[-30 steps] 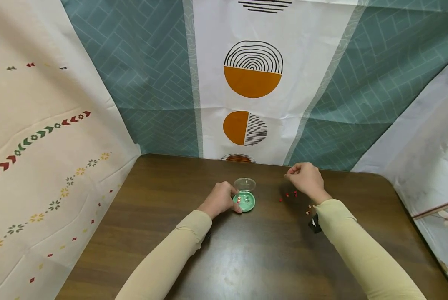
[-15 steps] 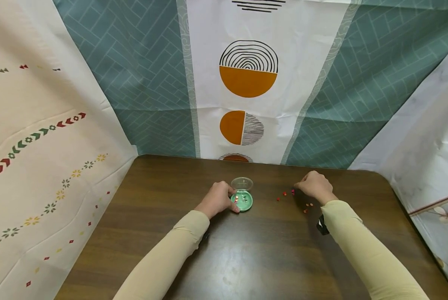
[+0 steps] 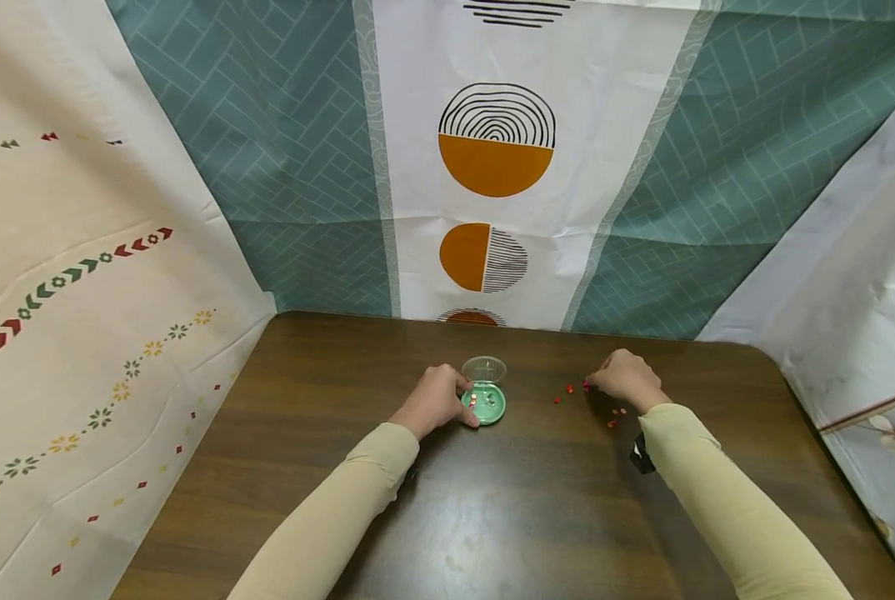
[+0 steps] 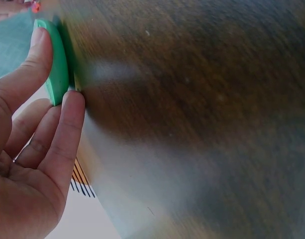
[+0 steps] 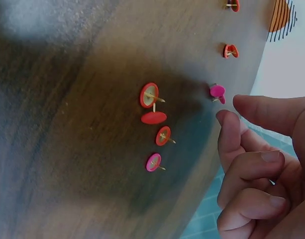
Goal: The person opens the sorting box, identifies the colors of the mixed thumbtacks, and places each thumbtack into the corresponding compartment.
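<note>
My left hand (image 3: 438, 398) grips the rim of a small round green box (image 3: 488, 412) between thumb and fingers. In the left wrist view the green box (image 4: 57, 69) is seen edge-on. Its clear lid (image 3: 484, 369) stands hinged back, and a few small tacks (image 3: 473, 400) lie inside. My right hand (image 3: 627, 379) is low over the table beside a pink thumbtack (image 5: 217, 92). Its thumb and index finger are slightly apart, their tips just short of the tack; the other fingers curl inward.
More thumbtacks lie on the brown table (image 3: 447, 517): a red one (image 5: 153, 117), an orange one (image 5: 163, 135), a pink one (image 5: 153, 162) and others, several with pins showing. Patterned cloths (image 3: 312, 167) hang behind the table and at both sides.
My right hand has come down and a little to the right, from above the table to the pink thumbtack. My left hand keeps its grip on the green box.
</note>
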Tool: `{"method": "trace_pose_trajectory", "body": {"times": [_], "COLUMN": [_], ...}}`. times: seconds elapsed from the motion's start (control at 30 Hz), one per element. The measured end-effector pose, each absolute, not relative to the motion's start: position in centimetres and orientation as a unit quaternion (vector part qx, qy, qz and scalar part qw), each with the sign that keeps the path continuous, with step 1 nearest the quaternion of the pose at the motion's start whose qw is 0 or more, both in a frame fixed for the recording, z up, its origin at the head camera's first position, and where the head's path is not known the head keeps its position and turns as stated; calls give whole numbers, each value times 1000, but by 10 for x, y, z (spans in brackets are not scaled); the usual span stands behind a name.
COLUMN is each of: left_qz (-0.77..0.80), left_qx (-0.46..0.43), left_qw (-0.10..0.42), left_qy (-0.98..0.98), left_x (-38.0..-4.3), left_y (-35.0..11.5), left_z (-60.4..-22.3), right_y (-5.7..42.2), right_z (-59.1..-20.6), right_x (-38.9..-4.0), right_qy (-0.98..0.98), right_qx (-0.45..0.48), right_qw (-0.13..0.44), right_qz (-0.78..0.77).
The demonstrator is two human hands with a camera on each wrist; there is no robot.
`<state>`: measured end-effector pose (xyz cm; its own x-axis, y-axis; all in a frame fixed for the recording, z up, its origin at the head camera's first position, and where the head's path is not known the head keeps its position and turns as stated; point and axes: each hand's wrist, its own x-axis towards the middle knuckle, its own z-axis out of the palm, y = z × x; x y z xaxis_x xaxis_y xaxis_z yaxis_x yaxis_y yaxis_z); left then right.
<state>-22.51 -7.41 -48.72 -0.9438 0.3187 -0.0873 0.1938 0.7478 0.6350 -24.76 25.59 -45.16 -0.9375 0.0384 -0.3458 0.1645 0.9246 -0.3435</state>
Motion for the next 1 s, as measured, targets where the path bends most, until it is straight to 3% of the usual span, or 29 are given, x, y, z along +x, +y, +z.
{"method": "trace_pose_trajectory", "body": {"times": [1.0], "left_qz": [326], "left_qx": [136], "left_qw": [95], "left_qy": [931], "left_x": [-224], "left_y": [-75], "left_z": [-486], "right_y": [250], "right_z": [-457], "right_x": [-250], "right_qy": [966], "right_qx": [53], "right_qw": [165], "right_qz": [-193]}}
